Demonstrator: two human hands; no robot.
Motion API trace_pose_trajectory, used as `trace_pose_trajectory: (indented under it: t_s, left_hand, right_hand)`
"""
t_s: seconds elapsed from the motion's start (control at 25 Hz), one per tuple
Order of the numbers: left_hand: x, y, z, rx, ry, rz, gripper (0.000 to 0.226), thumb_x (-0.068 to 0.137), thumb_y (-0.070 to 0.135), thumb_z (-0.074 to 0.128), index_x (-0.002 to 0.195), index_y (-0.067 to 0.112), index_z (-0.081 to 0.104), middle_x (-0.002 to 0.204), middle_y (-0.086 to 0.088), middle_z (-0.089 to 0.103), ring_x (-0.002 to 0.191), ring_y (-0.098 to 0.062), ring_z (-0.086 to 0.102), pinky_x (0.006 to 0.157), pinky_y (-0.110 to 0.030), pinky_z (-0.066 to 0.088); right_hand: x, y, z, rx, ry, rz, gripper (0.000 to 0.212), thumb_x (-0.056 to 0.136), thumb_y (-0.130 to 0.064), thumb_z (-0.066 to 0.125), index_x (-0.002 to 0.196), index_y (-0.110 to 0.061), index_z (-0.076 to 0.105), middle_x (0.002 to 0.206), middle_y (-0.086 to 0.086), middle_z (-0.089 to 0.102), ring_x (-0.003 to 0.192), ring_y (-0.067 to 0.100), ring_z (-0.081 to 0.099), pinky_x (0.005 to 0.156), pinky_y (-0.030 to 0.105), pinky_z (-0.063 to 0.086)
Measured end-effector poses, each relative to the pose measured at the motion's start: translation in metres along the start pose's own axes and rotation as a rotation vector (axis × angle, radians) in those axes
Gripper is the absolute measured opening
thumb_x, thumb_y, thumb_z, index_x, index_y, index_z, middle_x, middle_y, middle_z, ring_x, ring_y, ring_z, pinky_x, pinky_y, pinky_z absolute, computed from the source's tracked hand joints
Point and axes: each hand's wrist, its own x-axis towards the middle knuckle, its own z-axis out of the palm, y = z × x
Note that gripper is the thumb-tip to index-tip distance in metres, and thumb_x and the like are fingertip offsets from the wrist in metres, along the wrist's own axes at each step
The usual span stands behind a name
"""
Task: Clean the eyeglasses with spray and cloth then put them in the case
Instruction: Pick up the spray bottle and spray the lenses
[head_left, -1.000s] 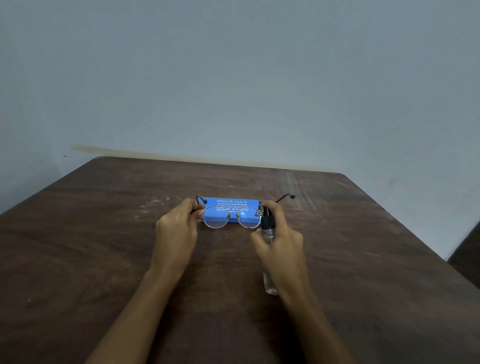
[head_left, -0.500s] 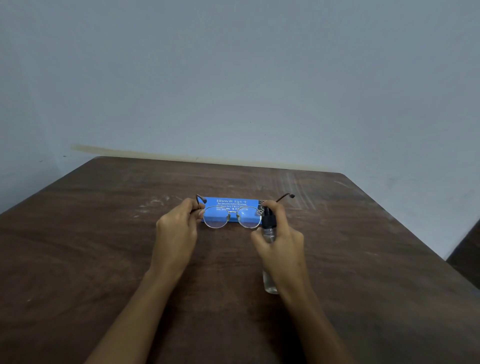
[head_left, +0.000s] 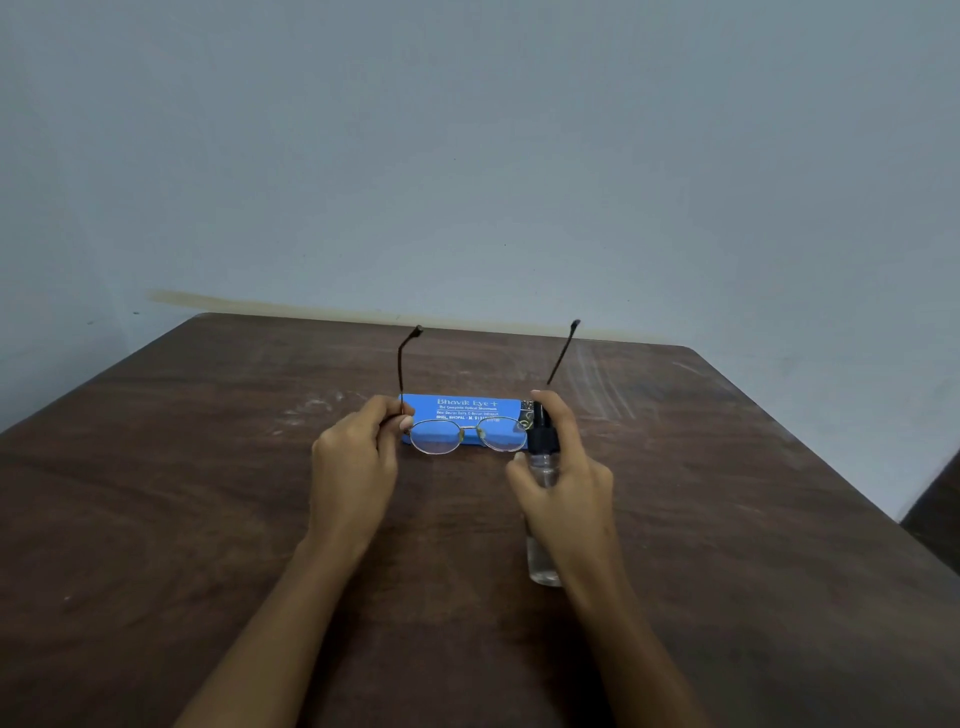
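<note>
Table (head_left: 208, 519): dark brown wood grain, matt, with pale scuffs and whitish streaks near the far edge, heaviest toward the far right corner; both far corners rounded. Wall (head_left: 467, 130): plain pale blue-grey, unadorned, meeting the table's far edge. A yellowish-brown stain band (head_left: 218, 300) runs low along the wall above the far left corner. Light: dim, even, soft. Dark furniture piece (head_left: 935, 504) beyond the right edge, partly cut off.
</note>
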Motion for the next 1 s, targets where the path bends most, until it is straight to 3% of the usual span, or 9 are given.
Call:
trace_pose_trajectory:
  t_s: [0.12,0.24,0.44,0.52,0.6,0.72,0.88,1.0]
  left_hand:
    - [0.002,0.000,-0.001,-0.016,0.034,-0.048,0.005,0.082,0.008,0.061,0.083,0.009,0.066,0.076,-0.004,0.073,0.068,-0.015,0.065,0.060,-0.016,0.041]
    - [0.004,-0.001,0.000,-0.176,0.004,-0.170,0.008,0.083,0.005,0.060,0.086,0.008,0.067,0.079,-0.005,0.071,0.071,-0.013,0.068,0.067,-0.022,0.052]
    - [0.011,0.002,0.002,-0.586,-0.081,-0.476,0.017,0.085,-0.003,0.054,0.096,0.004,0.064,0.062,-0.001,0.067,0.051,-0.003,0.065,0.054,-0.011,0.053]
    - [0.013,0.001,-0.002,-0.738,-0.108,-0.572,0.018,0.085,-0.003,0.053,0.097,0.005,0.063,0.052,0.003,0.067,0.050,-0.006,0.065,0.052,-0.011,0.052]
    - [0.015,0.001,-0.006,-0.859,-0.153,-0.679,0.013,0.084,-0.003,0.053,0.089,0.000,0.064,0.054,0.001,0.069,0.051,-0.009,0.066,0.052,-0.011,0.053]
    - [0.018,0.003,-0.009,-1.006,-0.203,-0.823,0.014,0.085,-0.004,0.051,0.078,-0.002,0.063,0.054,-0.002,0.069,0.051,-0.010,0.066,0.053,-0.013,0.054]
    - [0.020,0.005,-0.012,-1.133,-0.231,-0.936,0.014,0.085,-0.005,0.048,0.080,-0.006,0.062,0.054,-0.003,0.069,0.049,-0.010,0.066,0.048,-0.011,0.052]
    - [0.020,0.005,-0.014,-1.193,-0.214,-0.991,0.027,0.085,-0.006,0.048,0.066,-0.005,0.068,0.054,-0.005,0.069,0.049,-0.011,0.066,0.045,-0.012,0.051]
  right_hand:
    - [0.000,0.000,0.002,0.012,0.018,-0.005,0.055,0.078,-0.009,0.056,0.120,-0.043,0.045,0.078,-0.003,0.066,0.057,0.014,0.058,0.062,0.036,0.055]
    - [-0.001,-0.001,0.003,0.057,0.001,-0.039,0.057,0.079,-0.008,0.057,0.119,-0.046,0.045,0.077,0.000,0.066,0.048,0.012,0.054,0.056,0.037,0.056]
    - [-0.005,-0.004,0.007,0.096,0.002,-0.137,0.057,0.079,-0.008,0.058,0.116,-0.049,0.045,0.072,0.011,0.065,0.048,0.026,0.054,0.053,0.038,0.052]
    - [-0.005,-0.003,0.011,0.110,0.022,-0.188,0.054,0.077,-0.013,0.057,0.115,-0.049,0.045,0.070,0.009,0.064,0.048,0.022,0.053,0.054,0.032,0.052]
    - [-0.005,-0.002,0.015,0.117,0.040,-0.233,0.054,0.074,-0.015,0.057,0.115,-0.048,0.045,0.069,0.004,0.064,0.051,0.014,0.054,0.053,0.016,0.047]
    - [-0.006,-0.001,0.020,0.075,0.017,-0.300,0.055,0.074,-0.013,0.057,0.118,-0.044,0.043,0.065,-0.018,0.057,0.053,0.002,0.053,0.053,0.002,0.036]
    - [-0.007,0.002,0.028,0.001,0.028,-0.335,0.054,0.074,-0.024,0.054,0.121,-0.047,0.039,0.068,-0.022,0.052,0.052,0.001,0.048,0.055,0.010,0.041]
    - [-0.008,0.001,0.032,-0.044,0.014,-0.380,0.052,0.074,-0.033,0.046,0.124,-0.044,0.038,0.082,-0.019,0.055,0.063,0.003,0.052,0.061,0.023,0.049]
